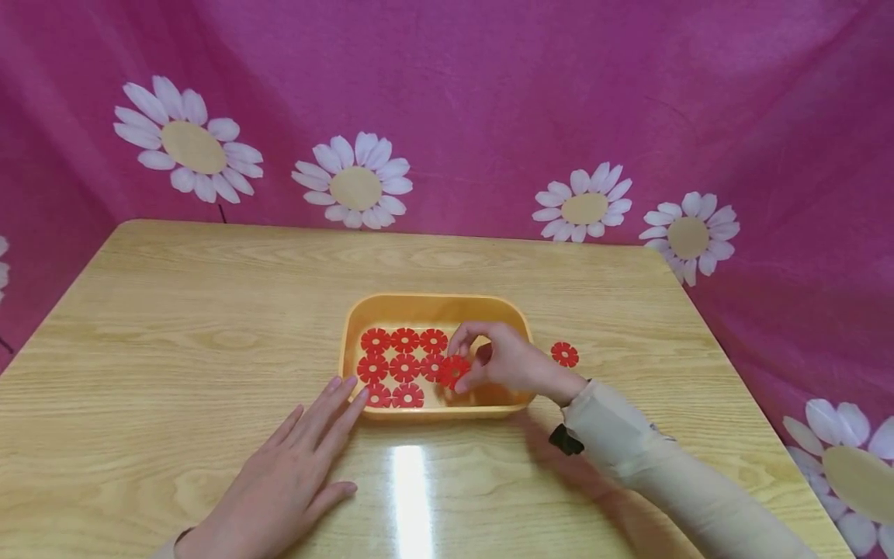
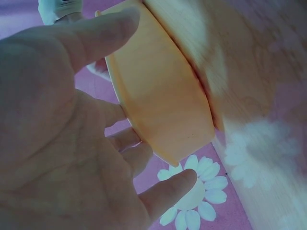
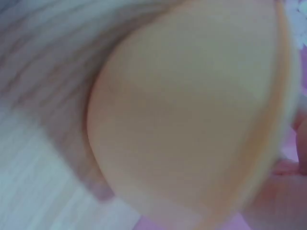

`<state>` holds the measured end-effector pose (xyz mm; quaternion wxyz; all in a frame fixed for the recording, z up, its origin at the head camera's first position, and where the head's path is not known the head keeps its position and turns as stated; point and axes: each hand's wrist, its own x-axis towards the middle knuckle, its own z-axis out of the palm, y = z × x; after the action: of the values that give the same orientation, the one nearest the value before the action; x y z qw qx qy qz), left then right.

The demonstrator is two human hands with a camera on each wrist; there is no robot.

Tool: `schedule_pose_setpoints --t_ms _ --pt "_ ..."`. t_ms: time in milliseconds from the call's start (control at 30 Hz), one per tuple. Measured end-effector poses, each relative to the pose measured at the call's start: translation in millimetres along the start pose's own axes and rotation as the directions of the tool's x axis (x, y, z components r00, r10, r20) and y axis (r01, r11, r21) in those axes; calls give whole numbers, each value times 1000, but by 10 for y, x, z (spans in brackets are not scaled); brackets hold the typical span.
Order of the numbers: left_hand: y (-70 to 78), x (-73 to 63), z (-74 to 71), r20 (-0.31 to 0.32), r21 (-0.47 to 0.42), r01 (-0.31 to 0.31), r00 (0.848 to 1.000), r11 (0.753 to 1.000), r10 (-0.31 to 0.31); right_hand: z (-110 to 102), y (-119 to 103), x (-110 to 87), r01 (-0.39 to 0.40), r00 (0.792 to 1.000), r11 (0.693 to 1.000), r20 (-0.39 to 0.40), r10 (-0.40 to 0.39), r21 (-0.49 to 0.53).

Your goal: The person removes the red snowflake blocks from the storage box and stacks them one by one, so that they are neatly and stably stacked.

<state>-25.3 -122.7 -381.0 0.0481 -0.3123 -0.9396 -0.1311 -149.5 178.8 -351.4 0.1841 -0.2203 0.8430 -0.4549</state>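
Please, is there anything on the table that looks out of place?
One red flower-shaped piece lies alone on the table, right of the yellow tray. It looks odd because similar pieces lie in rows inside. Nothing looks broken.

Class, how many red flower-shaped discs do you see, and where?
10 red flower-shaped discs: eight in the yellow rectangular tray, in rows of three, three, two; one in the right hand; one on the wooden table, right of the tray. The hand may hide more.
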Motion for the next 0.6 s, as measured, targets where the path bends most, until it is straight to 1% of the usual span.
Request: schedule_pose_setpoints --t_ms 67,133,300,400,467,533,600 --pt "2 -2 -1 -6 -1 0 1000 1000 0 -72 -26 -43 -23 999 999 -21 24 39" --pt "4 -2 -1 -10 -4 0 1000 1000 0 -155 -41 -90 -26 999 997 -44 29 71" --pt "8 -2 3 -19 -2 -3 1000 1000 3 -415 -3 -244 -44 987 993 -148 60 109" --pt "5 -2 11 -24 3 -8 1000 1000 8 -598 65 -350 -77 969 991 -226 100 109" --pt "3 -2 17 -26 5 -10 1000 1000 10 -721 118 -423 -116 953 988 -269 139 100" --pt "1 -3 20 -25 6 -9 1000 1000 9 -835 191 -493 -159 936 984 -306 175 77" --pt "3 -3 18 -22 5 -4 1000 1000 5 -927 286 -557 -188 922 981 -334 195 51"
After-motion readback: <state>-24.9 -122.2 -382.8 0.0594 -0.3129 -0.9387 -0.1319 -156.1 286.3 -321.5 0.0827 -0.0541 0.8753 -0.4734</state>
